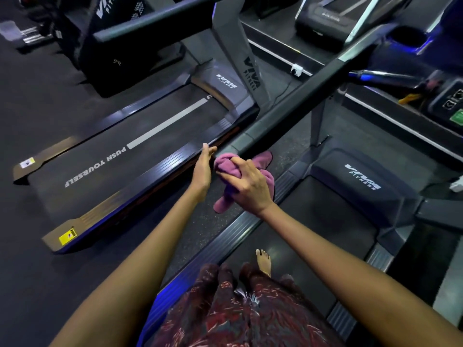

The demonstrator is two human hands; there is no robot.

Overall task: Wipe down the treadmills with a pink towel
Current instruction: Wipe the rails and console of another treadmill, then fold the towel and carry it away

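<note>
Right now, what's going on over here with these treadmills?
A person stands barefoot on one treadmill, cleaning it. Their right hand grips a bunched pink towel at the near end of the dark handrail. The left hand is open with straight fingers beside the towel, near the rail's end. A second treadmill, printed "PUSH YOURSELF", sits to the left, with nobody touching it.

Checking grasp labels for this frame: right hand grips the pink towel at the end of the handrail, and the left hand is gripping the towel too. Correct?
Not quite. In the head view the right hand does grip the pink towel at the end of the handrail, but the left hand is not gripping it: its fingers are straight, lying open beside the towel near the rail's end.
</note>
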